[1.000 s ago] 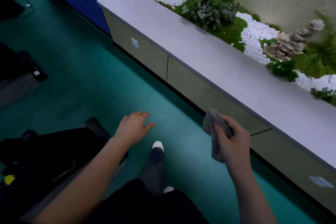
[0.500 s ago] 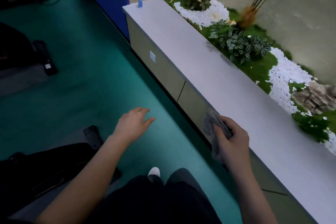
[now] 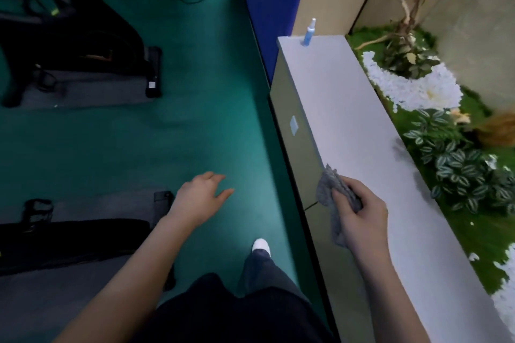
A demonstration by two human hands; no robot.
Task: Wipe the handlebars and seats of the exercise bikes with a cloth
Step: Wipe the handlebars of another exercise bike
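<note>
Plainly, the cloth point(image 3: 327, 189) sits on the wrong side for the work. The right hand point(image 3: 359, 211) grips it, fingers and thumb curled round the bunched grey fabric, over the edge of the grey ledge point(image 3: 348, 120) on the person's right. Both exercise bikes lie the other way, across the green floor point(image 3: 195, 133) to the left. The farther bike point(image 3: 83, 36) stands ahead and left, its dark frame running crosswise to the aisle and ending in a stabiliser foot at the aisle side. The nearer bike point(image 3: 69, 237) lies just beside the left forearm, low in the view. The left hand point(image 3: 199, 195) is empty, fingers loosely spread, and is the nearer one to either bike (though it carries nothing to wipe with). No handlebar or seat shows, so I judge the next move calls for a leftward turn that brings the right hand across. A spray bottle point(image 3: 308, 33) stands upright at the ledge's far end, ahead on the right.
</note>
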